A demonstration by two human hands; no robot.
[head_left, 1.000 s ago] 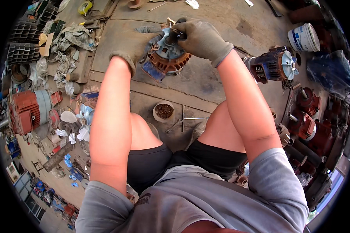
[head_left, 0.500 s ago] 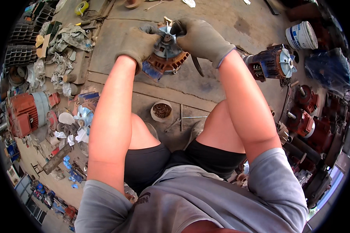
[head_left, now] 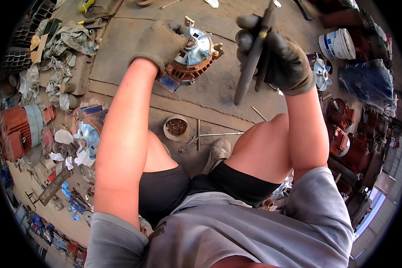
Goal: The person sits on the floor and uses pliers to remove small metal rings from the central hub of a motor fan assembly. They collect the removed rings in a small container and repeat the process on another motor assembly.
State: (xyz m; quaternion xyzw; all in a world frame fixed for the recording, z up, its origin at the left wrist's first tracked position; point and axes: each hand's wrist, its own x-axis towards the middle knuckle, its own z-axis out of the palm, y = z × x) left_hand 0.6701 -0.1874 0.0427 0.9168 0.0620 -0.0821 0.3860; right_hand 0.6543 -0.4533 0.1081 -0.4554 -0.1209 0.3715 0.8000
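Ahead of me an electric motor (head_left: 187, 71) stands on the floor, rusty-brown with a blue side and a pale blue cooling fan (head_left: 200, 52) on top. My gloved left hand (head_left: 161, 43) is closed at the fan's central hub (head_left: 191, 43), fingertips bent against it; whatever they pinch is hidden. Off to the motor's right, my gloved right hand (head_left: 283, 58) holds dark pliers (head_left: 253, 56) up in the air. The pliers' handles point down toward me and their jaws point away.
A tub of small rusty bits (head_left: 176, 127) sits between my feet, near a T-handled wrench (head_left: 199, 135). A red motor (head_left: 18, 129) and another fan (head_left: 87, 139) lie left. On the right are a white bucket (head_left: 337, 43), a plastic-wrapped blue bundle (head_left: 366, 82) and red motors (head_left: 342, 111).
My right hand has lifted off the fan and swung right with the pliers. The left hand stays at the hub. The view has shifted slightly, and more of the fan shows.
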